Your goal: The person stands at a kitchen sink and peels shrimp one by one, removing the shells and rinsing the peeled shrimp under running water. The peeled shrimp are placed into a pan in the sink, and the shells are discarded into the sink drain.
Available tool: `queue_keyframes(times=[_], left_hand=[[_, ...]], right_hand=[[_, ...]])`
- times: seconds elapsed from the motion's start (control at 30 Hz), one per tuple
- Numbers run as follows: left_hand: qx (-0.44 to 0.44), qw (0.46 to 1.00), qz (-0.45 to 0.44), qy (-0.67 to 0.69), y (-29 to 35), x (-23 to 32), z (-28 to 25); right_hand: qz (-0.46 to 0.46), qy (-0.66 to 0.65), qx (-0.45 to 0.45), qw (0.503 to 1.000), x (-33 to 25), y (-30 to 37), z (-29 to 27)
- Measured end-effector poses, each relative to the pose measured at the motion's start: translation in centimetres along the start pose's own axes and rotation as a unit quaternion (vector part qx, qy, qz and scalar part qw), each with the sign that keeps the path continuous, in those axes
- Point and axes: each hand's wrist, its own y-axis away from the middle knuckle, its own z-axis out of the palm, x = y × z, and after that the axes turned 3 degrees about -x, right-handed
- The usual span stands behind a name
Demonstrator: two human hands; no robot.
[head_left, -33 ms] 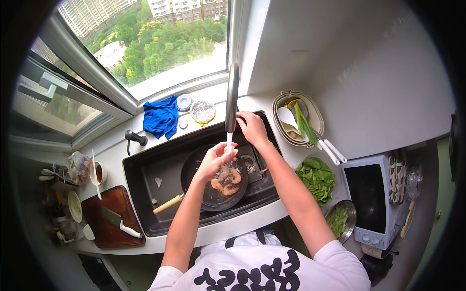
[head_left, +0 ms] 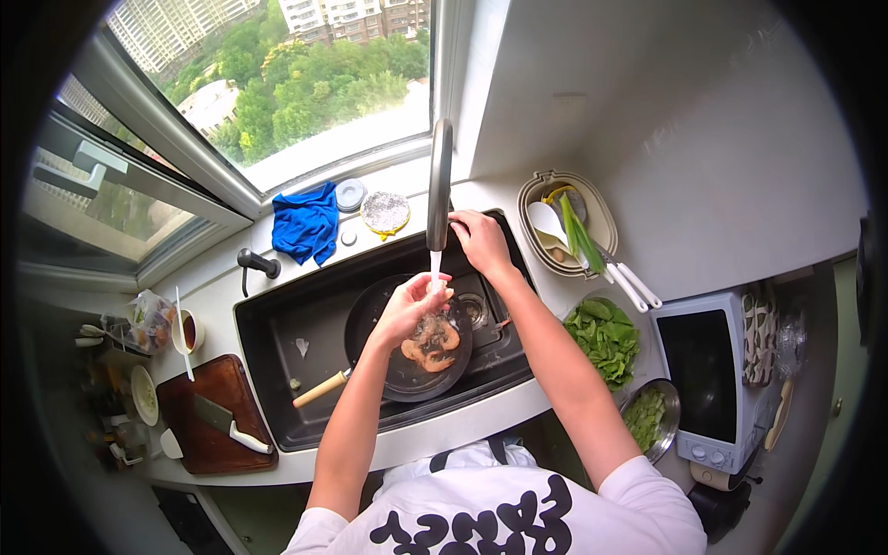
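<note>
Rinsing shrimp over the pan in the sink

Left hand (head_left: 413,303) pinches one wet, soft, slippery-looking shrimp (head_left: 435,289) under the faucet (head_left: 438,185); best gripped by its body. Right hand (head_left: 478,239) rests curled beside the faucet base, apparently holding nothing. More lie in the pan (head_left: 370,319).

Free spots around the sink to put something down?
Bare sink floor left of the pan. Bare counter strip between the blue cloth and the sink rim. Crowded: the board with its knife; greens and bowl beside the microwave.
</note>
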Motion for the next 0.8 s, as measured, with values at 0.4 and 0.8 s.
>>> queue_keyframes(times=[0.4,0.8], left_hand=[[0.047,0.929,-0.021,-0.366,2.5,0.6,0.3],[0.181,0.828,-0.163,-0.505,7.1,-11.0,-5.5]], right_hand=[[0.041,0.054,0.112,0.991,-1.0,-1.4,-1.8],[0.247,-0.008,-0.148,0.958,6.0,17.6,8.1]])
